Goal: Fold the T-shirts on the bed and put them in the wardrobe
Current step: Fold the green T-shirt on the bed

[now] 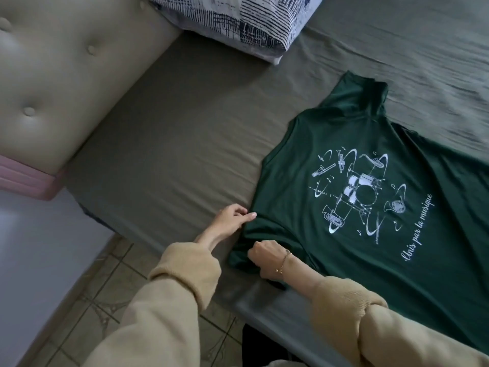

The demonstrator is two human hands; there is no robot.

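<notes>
The green T-shirt (pixel 370 207) was spread print-up on the bed (pixel 172 154), its near sleeve pinched by the left hand (pixel 230 221) and gripped by the right hand (pixel 267 258). The sleeve was best folded inward flat, the fabric kept taut.

A beige tufted padded headboard (pixel 53 83) stands far left; patterned grey floor tiles (pixel 111 282) lie near left, dimly lit.

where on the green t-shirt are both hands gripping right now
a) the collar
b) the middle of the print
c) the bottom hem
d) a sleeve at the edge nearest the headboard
d: the left hand and the right hand both pinch the sleeve of the green T-shirt, well clear of its white print.
</notes>
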